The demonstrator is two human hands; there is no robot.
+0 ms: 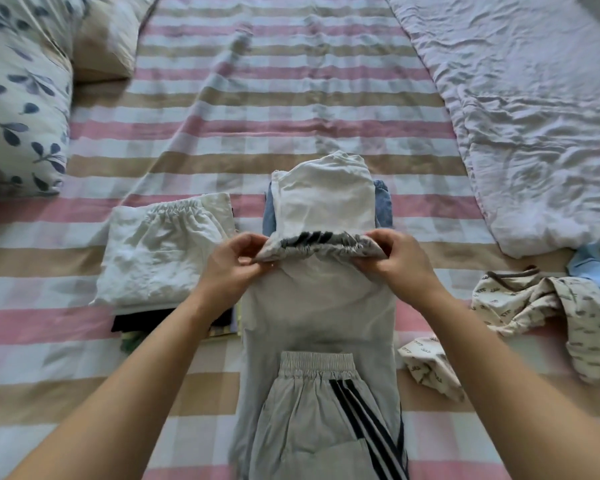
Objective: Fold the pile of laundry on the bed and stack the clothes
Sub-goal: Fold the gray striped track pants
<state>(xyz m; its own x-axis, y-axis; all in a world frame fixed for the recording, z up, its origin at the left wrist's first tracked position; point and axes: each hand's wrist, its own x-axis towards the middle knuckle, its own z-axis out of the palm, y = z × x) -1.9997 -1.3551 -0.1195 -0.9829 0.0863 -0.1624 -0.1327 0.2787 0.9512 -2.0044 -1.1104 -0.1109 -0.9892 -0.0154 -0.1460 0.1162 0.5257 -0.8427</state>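
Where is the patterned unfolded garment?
Head view, right side: the patterned garment lies crumpled on the bed, right of the grey trousers, beside a light-blue item.

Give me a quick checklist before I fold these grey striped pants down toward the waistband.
1. Left hand grip on the cuff end of the grey pants: ok, it pinches the elastic edge.
2. Right hand grip: ok, it pinches the opposite corner at about the same height.
3. Waistband lying flat as the landing spot: ok, nothing on it.
4. Both legs lined up under the top layer: cannot tell, the lower layer is hidden.
5. Lifted cuffs clear of the white-topped stack behind: cannot tell, they overlap it in this view.
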